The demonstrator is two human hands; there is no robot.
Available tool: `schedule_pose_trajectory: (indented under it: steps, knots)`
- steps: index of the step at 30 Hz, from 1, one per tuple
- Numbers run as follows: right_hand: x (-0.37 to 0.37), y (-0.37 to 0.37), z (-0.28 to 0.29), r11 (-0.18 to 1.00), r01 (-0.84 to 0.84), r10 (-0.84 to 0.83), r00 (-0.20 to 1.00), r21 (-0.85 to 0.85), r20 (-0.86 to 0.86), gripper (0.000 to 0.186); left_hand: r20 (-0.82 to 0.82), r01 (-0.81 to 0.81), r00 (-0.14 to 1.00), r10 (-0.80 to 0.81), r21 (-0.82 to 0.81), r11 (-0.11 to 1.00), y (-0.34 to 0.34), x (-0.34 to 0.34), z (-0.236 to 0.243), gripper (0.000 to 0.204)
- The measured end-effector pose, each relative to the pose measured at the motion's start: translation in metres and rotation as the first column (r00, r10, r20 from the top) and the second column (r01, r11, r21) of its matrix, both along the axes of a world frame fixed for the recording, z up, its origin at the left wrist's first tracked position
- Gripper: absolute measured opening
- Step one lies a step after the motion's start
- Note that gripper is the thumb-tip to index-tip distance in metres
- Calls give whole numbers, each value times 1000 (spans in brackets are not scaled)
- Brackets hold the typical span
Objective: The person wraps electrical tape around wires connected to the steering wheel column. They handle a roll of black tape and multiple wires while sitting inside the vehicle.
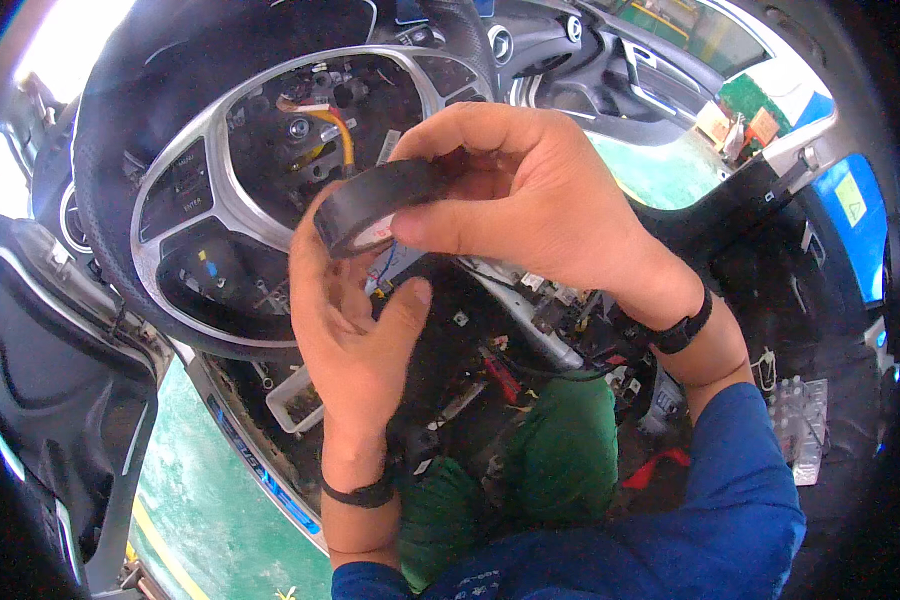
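Observation:
A roll of black electrical tape [375,203] is raised in front of the steering wheel's open centre. My right hand [530,190] grips it, the thumb on its near side and the fingers over the top. Just below and left of the roll is my left hand [355,320], its thumb spread away from curved fingers. Its fingertips reach up behind the roll's left edge; whether they touch the tape is hidden. Past the roll, a yellow-sleeved wire [346,140] comes out of the hub of the steering wheel [105,200].
I sit in a stripped car interior with loose wiring and connectors [570,300] under the dash. A white plastic tray [295,400] lies by the door sill. The open driver's door [60,370] is at left. A clear plastic piece [802,430] rests at right.

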State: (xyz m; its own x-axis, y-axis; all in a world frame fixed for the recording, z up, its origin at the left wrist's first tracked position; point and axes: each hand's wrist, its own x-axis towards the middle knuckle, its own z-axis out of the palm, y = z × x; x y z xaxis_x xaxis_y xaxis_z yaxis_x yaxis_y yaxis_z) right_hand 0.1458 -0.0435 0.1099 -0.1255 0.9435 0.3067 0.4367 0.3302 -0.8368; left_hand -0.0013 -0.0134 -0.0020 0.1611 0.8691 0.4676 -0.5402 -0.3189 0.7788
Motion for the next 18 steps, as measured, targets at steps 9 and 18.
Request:
schedule_pose_trajectory:
  steps: [9, 18]
  knots:
    - [-4, 5, -7, 996, -62, 65, 997, 67, -47, 32, -55, -207, 978, 203, -87, 975, -8, -6, 17, 52]
    - [3, 13, -53, 947, -149, -27, 847, -286, -531, 28, 141, -125, 980, 143, -132, 983, -1, -5, 13, 26]
